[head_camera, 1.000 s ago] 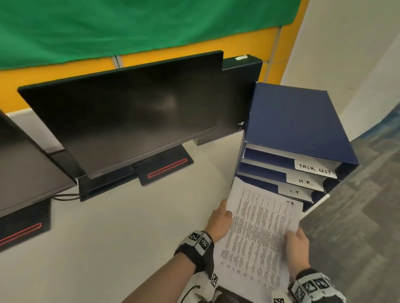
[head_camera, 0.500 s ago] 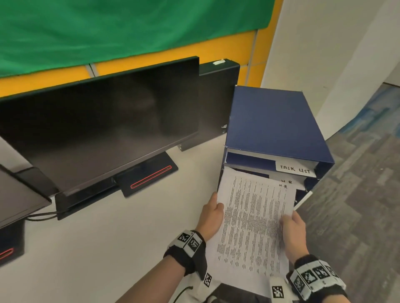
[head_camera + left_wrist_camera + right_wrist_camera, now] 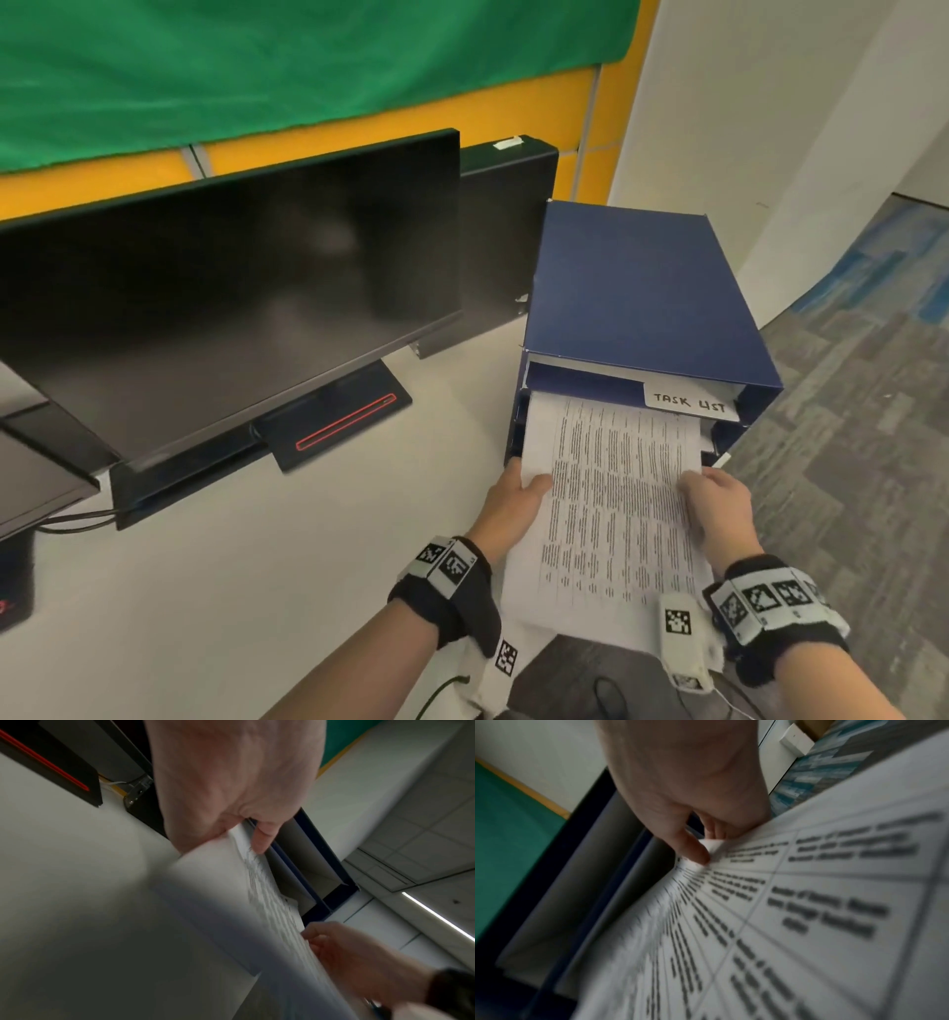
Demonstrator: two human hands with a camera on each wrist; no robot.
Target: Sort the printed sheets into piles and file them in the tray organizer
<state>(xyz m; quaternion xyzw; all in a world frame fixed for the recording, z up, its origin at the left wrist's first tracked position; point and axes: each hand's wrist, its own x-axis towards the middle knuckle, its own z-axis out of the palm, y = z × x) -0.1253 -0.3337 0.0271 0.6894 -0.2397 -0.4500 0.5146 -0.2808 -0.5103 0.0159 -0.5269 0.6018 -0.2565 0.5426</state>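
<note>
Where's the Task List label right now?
Head view: the Task List label sits at the right front of the blue tray organizer's top shelf, just above the sheets.

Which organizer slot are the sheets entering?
The slot right under the TASK LIST label of the blue organizer; the printed sheets cover the lower slots' labels.

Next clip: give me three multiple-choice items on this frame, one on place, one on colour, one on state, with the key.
1. Where does the far end of the sheets go?
A. Slot under the TASK LIST label
B. On top of the organizer
C. Under the monitor

2. What colour is the organizer?
A. Green
B. Blue
C. Yellow

3. How are the sheets held?
A. Left hand only
B. Lying free
C. Both hands

Key: 1 A, the paper enters just below that label. 2 B, its top and sides are blue. 3 C, the left hand and right hand grip opposite edges.
</note>
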